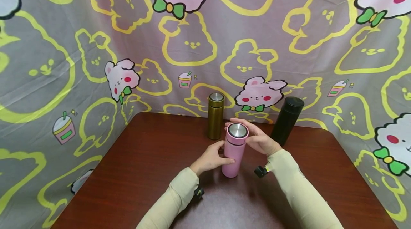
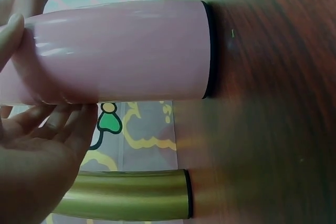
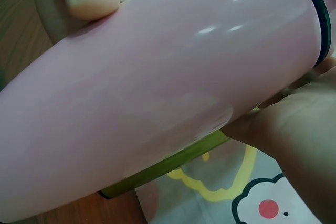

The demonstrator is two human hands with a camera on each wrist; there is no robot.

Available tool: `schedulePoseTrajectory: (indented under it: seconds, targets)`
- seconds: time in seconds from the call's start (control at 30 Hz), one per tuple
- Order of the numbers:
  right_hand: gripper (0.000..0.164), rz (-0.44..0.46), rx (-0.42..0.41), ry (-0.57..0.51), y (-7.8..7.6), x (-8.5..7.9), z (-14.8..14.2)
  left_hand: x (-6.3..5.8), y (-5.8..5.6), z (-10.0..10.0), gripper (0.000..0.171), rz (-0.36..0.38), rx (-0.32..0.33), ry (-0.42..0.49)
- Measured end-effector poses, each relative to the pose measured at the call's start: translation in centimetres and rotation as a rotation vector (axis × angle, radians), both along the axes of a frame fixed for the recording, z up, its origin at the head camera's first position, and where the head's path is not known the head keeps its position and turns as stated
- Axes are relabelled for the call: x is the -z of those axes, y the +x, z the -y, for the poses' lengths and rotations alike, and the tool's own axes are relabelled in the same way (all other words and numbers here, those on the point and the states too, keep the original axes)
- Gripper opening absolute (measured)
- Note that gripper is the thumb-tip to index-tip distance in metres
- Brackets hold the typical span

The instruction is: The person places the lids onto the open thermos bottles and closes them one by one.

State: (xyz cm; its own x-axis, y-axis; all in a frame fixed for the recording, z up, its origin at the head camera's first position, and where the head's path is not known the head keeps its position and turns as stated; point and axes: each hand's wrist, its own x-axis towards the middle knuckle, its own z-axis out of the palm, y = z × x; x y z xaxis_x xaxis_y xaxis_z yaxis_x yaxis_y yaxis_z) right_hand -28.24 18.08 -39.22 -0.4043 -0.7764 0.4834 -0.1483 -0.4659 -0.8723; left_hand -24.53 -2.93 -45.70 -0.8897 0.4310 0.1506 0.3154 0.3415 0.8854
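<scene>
A pink thermos bottle (image 1: 235, 151) with a silver-topped pink lid (image 1: 238, 131) stands upright on the brown table, in front of the person. The left hand (image 1: 210, 158) grips its body from the left, thumb across the front and fingers behind. In the left wrist view the bottle's black-edged base (image 2: 211, 50) is right at the tabletop. The right hand (image 1: 261, 144) holds the lid end from the right, its fingers reaching behind the lid and partly hidden. A dark seam ring (image 3: 316, 17) between lid and body shows in the right wrist view.
A gold thermos bottle (image 1: 216, 120) stands behind and left of the pink one. To the right, behind the right forearm, is a black bottle (image 1: 288, 120). A patterned curtain (image 1: 192, 25) encloses the table (image 1: 128, 172) at the back and sides.
</scene>
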Motion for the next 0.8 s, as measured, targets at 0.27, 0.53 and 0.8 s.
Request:
schedulePoseTrajectory:
  seconds: [0.27,0.53,0.8]
  targets:
    - [0.060,0.018,0.064,0.018,0.2,0.2,-0.2,0.2,0.0,-0.2,0.059,0.028,0.025,0.027]
    - [0.059,0.034,0.235,0.080,0.6,0.6,-0.4,-2.4,1.8,-0.1,0.053,0.046,0.057,0.076]
    - [0.056,-0.004,0.376,0.102,1.3,0.7,-0.1,-2.9,2.2,0.0,0.053,0.038,0.059,0.077]
